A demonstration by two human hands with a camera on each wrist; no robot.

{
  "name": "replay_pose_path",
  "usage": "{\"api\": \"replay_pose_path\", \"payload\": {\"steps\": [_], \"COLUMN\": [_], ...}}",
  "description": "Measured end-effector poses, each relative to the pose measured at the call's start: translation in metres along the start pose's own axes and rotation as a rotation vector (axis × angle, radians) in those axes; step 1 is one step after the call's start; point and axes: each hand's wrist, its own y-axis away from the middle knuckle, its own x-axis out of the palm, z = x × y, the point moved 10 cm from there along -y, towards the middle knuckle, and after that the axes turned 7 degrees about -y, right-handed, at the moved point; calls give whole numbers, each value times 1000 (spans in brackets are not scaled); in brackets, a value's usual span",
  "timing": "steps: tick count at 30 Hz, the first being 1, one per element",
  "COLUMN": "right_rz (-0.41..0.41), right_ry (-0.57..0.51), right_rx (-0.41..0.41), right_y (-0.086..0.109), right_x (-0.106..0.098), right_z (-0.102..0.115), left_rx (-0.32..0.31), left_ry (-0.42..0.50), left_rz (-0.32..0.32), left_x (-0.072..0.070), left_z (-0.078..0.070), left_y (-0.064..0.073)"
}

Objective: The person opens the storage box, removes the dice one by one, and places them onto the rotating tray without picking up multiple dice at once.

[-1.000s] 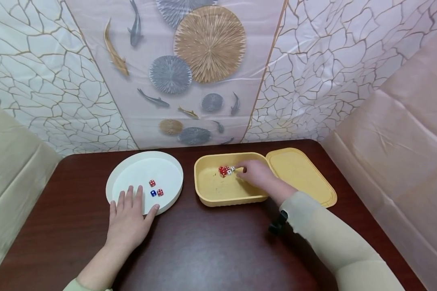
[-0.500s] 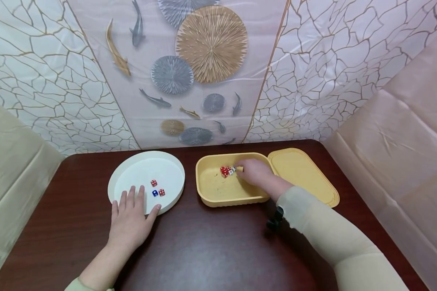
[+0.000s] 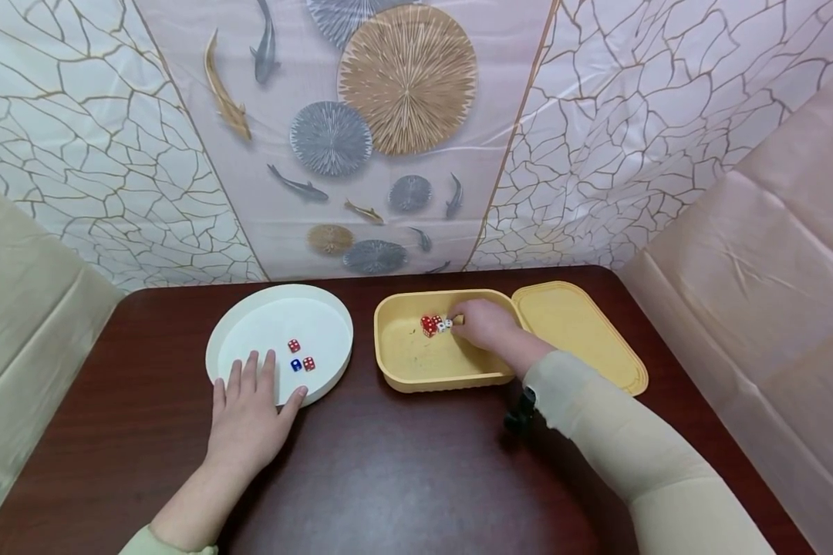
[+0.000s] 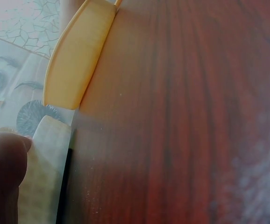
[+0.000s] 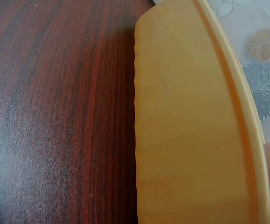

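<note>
My left hand rests over the near left rim of a round white tray, fingers straight and spread. Inside the tray lie two red dice and a blue die. In the left wrist view my thumb touches the tray wall. My right hand reaches into a yellow rectangular box, its thumb and index finger curled at a white die and seeming to pinch it. Touching that spot is a small cluster of red dice with another white die.
Right of the box, its yellow lid lies flat on the dark wooden table. The box's side wall fills much of the right wrist view. Patterned cloth walls enclose the table's back and sides.
My right thumb and index finger have drawn closer together at the white die. The left hand has stayed on the tray. The head view has shifted slightly.
</note>
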Motion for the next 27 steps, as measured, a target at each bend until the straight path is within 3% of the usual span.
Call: {"api": "replay_pose_path", "payload": {"steps": [14, 27], "right_rz": [-2, -10], "right_ry": [11, -18], "right_rx": [8, 55], "right_y": [-2, 2], "right_x": [2, -4], "right_z": [6, 0], "left_rx": [0, 1], "left_ry": [2, -3], "left_rz": [2, -6], "left_x": [0, -1], "left_z": [0, -1], "left_y": [0, 1]}}
